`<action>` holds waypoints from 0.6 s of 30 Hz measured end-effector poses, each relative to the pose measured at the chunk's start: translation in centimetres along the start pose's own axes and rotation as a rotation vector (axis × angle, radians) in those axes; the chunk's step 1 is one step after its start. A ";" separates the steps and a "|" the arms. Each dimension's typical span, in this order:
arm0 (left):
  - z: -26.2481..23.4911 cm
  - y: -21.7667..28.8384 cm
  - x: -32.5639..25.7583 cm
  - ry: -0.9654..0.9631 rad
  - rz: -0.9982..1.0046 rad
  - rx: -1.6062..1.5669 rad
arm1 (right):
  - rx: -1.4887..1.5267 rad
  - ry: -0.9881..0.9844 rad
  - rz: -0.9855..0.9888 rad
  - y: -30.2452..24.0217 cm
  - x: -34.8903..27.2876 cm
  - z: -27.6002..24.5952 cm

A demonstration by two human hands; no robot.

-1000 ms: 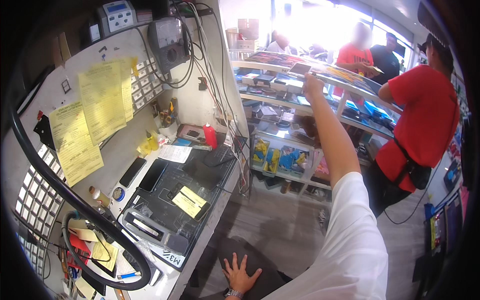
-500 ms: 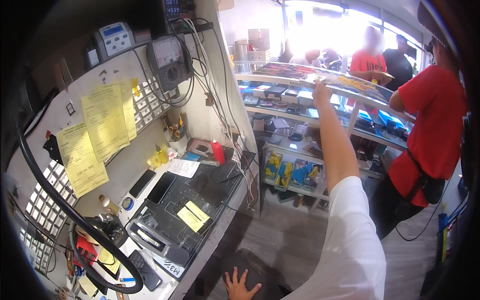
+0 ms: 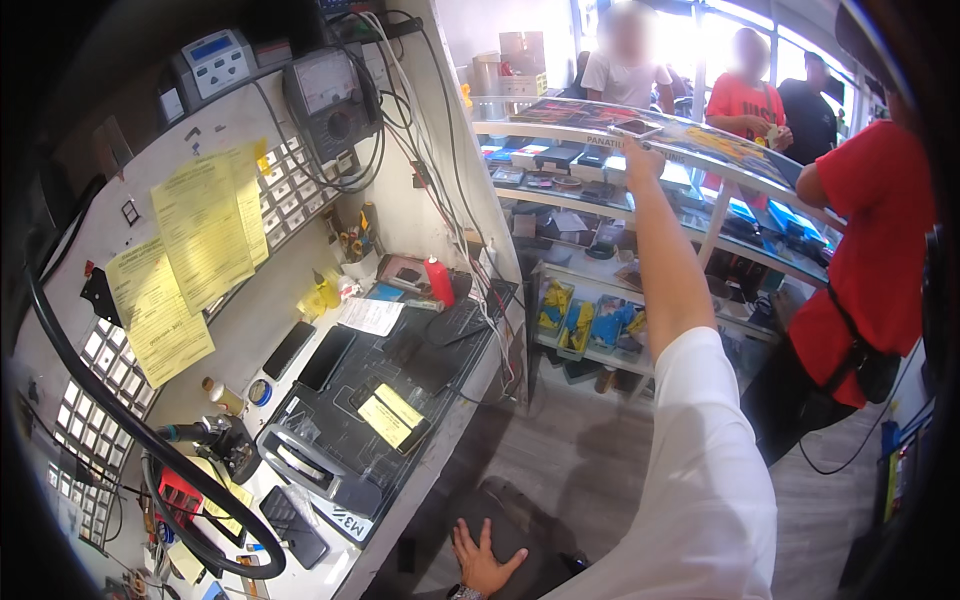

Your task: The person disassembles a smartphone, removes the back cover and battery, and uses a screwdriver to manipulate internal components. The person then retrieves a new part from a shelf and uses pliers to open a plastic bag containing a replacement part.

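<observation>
My right arm stretches far across to the glass counter (image 3: pixel 560 133). At its edge my right hand (image 3: pixel 645 163) has its fingers closed at the near end of a light-framed phone (image 3: pixel 637 128); whether the phone also rests on the countertop I cannot tell. My left hand (image 3: pixel 485 557), with a watch at the wrist, lies palm down with spread fingers on a dark rounded seat (image 3: pixel 525 530). To the left, on the workbench mat, a phone with a yellow paper slip (image 3: pixel 390 415) on it lies apart from both hands.
Bench items include two dark phones (image 3: pixel 327 360), a red bottle (image 3: pixel 438 281) and a grey device (image 3: pixel 320 470). A black cable (image 3: pixel 120 410) loops in front. A person in red (image 3: pixel 870 240) stands at right; others stand behind the counter, one in a white shirt (image 3: pixel 628 78).
The phone at my right fingertips now lies flatter and shows its face. The person in white behind the counter has risen upright. My left hand stays on the seat; the view has shifted slightly.
</observation>
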State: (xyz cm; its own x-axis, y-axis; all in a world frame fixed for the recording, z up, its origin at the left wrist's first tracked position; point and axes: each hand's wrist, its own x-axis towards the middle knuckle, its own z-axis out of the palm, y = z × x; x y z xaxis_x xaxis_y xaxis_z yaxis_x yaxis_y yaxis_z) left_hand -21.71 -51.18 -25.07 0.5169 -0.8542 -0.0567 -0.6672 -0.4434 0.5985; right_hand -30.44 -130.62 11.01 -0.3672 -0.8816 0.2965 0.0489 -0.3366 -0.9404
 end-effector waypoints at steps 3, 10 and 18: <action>-0.9 0.5 0.3 -0.026 -0.217 -0.056 | -0.446 0.098 -0.065 2.9 -0.8 0.6; -0.5 -3.3 -0.8 -0.071 -0.245 -0.098 | -0.126 -0.667 -0.117 7.4 -34.5 -7.2; -17.8 -3.0 -15.6 0.422 -0.052 -0.663 | -0.112 -1.311 0.151 1.2 -68.4 -20.8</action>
State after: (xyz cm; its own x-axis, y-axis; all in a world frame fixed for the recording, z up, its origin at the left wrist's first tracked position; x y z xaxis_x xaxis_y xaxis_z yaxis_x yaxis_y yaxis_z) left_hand -18.24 -31.68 -11.74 0.7875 -0.6022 0.1312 -0.2460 -0.1120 0.9628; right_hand -24.58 -63.87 -13.80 0.8019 -0.5934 0.0690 -0.0899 -0.2341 -0.9680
